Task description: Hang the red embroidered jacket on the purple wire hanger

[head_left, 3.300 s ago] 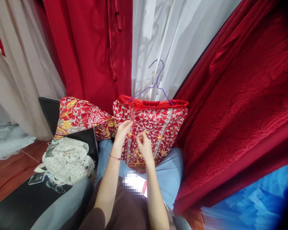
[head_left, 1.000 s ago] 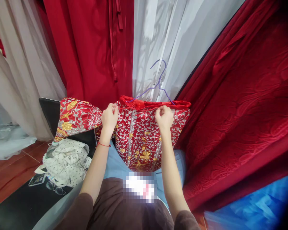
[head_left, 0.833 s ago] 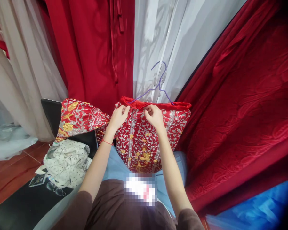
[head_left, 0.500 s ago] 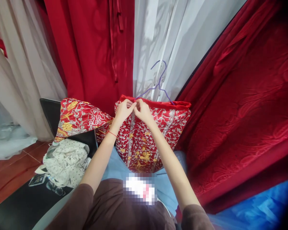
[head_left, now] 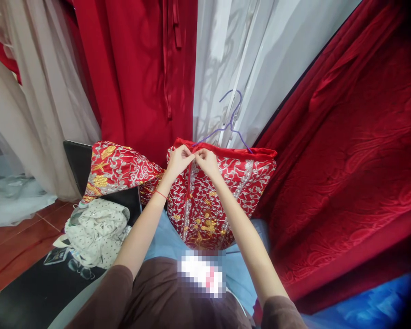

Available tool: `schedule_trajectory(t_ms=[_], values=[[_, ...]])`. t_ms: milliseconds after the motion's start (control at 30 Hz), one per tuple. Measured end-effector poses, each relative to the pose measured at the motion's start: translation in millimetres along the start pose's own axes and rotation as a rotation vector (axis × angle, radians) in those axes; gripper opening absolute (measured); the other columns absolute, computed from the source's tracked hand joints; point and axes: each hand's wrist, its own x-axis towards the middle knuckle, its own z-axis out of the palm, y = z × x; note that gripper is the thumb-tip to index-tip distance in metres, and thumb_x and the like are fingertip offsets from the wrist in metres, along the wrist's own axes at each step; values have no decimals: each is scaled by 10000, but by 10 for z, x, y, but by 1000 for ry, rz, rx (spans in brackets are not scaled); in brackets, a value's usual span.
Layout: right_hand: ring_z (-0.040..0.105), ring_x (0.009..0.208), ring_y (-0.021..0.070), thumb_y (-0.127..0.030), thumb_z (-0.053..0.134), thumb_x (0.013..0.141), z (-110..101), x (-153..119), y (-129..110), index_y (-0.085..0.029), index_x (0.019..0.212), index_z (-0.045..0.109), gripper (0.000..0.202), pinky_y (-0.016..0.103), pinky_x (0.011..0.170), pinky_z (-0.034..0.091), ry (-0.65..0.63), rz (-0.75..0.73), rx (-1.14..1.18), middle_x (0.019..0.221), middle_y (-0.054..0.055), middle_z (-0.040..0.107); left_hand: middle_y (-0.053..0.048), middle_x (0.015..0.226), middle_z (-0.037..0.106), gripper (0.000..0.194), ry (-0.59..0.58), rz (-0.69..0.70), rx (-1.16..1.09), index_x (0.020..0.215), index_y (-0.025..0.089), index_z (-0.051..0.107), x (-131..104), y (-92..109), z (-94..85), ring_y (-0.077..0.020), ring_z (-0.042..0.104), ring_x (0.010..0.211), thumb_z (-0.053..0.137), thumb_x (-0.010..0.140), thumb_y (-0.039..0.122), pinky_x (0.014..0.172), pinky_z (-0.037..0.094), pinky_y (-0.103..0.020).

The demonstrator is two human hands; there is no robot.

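A red garment with silver and gold embroidery lies over my lap, its plain red edge at the top. My left hand pinches the garment near its upper left edge. Right beside it, fingertips almost touching, my right hand is closed on the same spot of fabric. Whatever small part sits between the fingertips is too small to tell. A purple hanger rises from the garment's top edge, hook upward. One embroidered sleeve stretches out to the left.
Red curtains and a white cloth hang ahead; dark red patterned fabric hangs at the right. At lower left, a dotted white cloth and sunglasses lie on a black surface.
The view has shifted slightly, moving everything a little right and down. Both hands stay together at the top edge, and a red vertical strip now shows below them.
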Motion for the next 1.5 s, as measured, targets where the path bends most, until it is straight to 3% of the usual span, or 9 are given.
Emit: schedule_trajectory(t_ms=[200,400,567,700,867,1000,1200,1333,1500], values=[[496,554,121,-318,578,752,-77,7,33,-190,693,612,146,263,617,402,-9,14,119,569,-33,572,20,710,603,108,-163,146,141,659,188,516,-77,171,-112,-120,561,661,617,698,188,677,469,-255],[467,552,108,-338,571,703,-70,31,60,-186,677,584,155,246,577,388,-76,29,317,601,-34,552,-10,816,602,109,-161,278,170,661,188,510,-58,251,-150,-131,558,736,599,703,140,699,462,-253],[528,640,148,-283,554,737,-168,23,-1,-208,677,522,101,285,679,432,79,-159,32,665,-1,584,-10,801,637,98,-28,177,339,705,197,524,7,200,-181,-140,585,717,601,725,140,709,471,-264],[521,668,172,-204,511,747,-222,0,38,-234,696,426,104,312,696,432,65,-315,-211,705,24,576,-19,716,631,83,12,68,444,740,199,534,51,66,-188,-154,602,656,595,781,159,694,471,-281],[566,677,172,-219,481,785,-220,-25,118,-238,746,421,74,316,710,459,70,-227,-65,713,21,598,3,696,609,78,-14,12,114,828,205,485,34,-64,-106,-113,585,571,552,868,213,622,465,-245],[611,671,141,-241,492,764,-266,6,189,-230,796,439,63,282,684,485,-115,-88,309,730,2,631,48,622,545,141,-63,-5,-104,956,225,535,-59,-18,-194,-81,469,474,471,934,349,513,367,-206],[475,516,104,-240,491,761,-436,-6,247,-213,849,504,93,239,539,403,-150,-54,319,657,-39,567,-30,683,669,141,-200,217,632,703,232,714,-186,164,-506,-189,614,681,602,772,282,644,397,-288],[578,643,155,-213,496,819,-550,-54,212,-193,808,607,113,289,661,445,-10,-166,-40,752,42,666,-82,746,692,186,67,88,843,768,222,743,-172,179,-482,-232,626,715,583,812,306,613,355,-300],[563,616,139,-304,644,796,-606,-126,185,-182,779,717,143,273,645,435,-408,-264,-62,712,20,688,-31,709,640,293,312,78,489,769,215,728,-168,107,-282,-149,571,655,565,899,420,606,355,-258]])
